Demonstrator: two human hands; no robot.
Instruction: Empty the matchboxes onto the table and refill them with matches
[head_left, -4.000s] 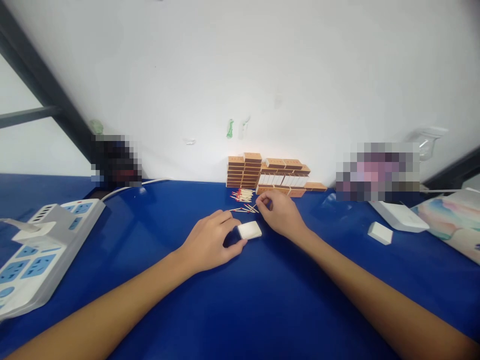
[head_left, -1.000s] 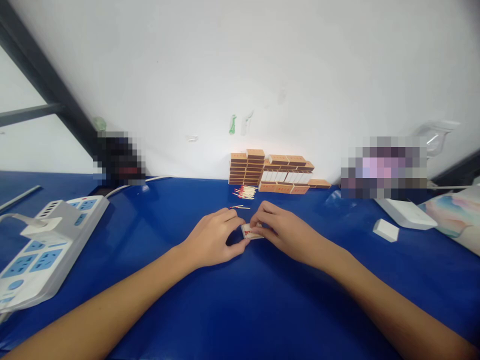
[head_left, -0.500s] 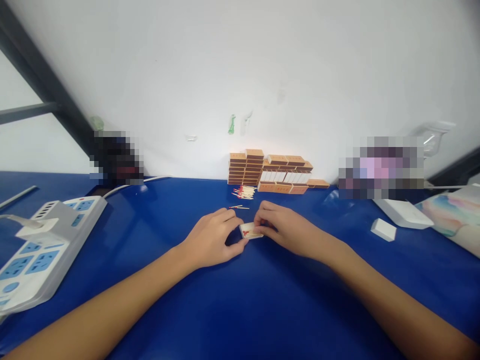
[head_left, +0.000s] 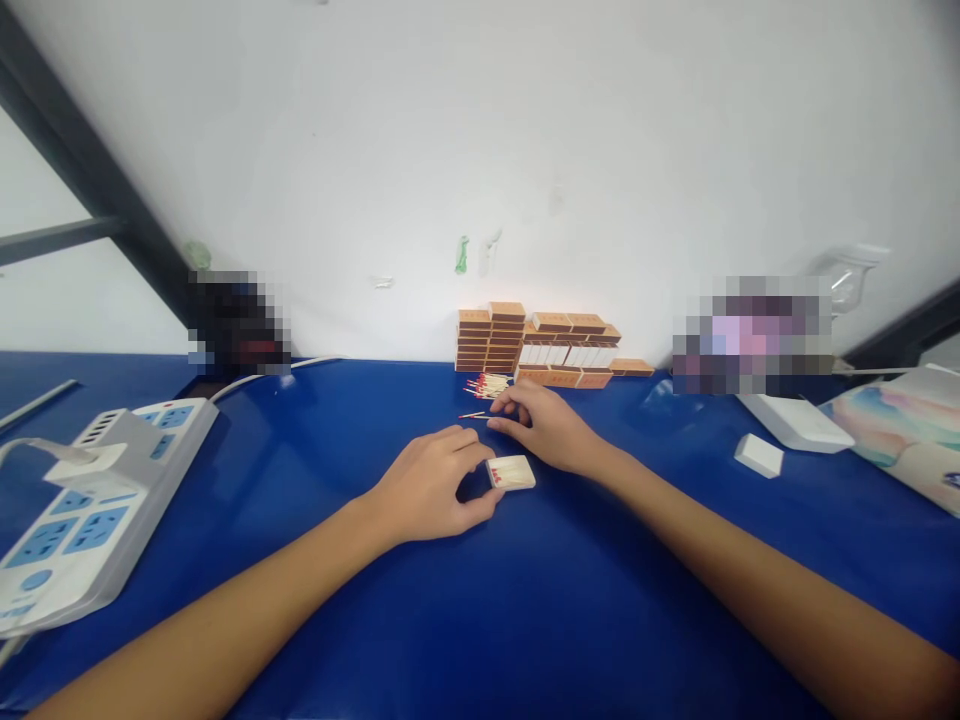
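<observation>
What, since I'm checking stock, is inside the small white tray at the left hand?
Matches lie in the white tray, their red heads toward the left hand. They are too small to count, and whatever lies beneath them is covered.

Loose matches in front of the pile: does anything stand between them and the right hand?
Nothing visible: the right hand is right beside the loose matches, though whether it touches them is unclear. The match pile lies beyond, not between.

table (head_left: 450, 620): blue, glossy | left: power strip (head_left: 105, 520) | centre: matchbox tray (head_left: 519, 474) (red-tipped matches (head_left: 496, 476) inside), loose matches (head_left: 471, 415), match pile (head_left: 491, 386) | back: stacked matchboxes (head_left: 544, 355) | right: white block (head_left: 759, 456)
</observation>
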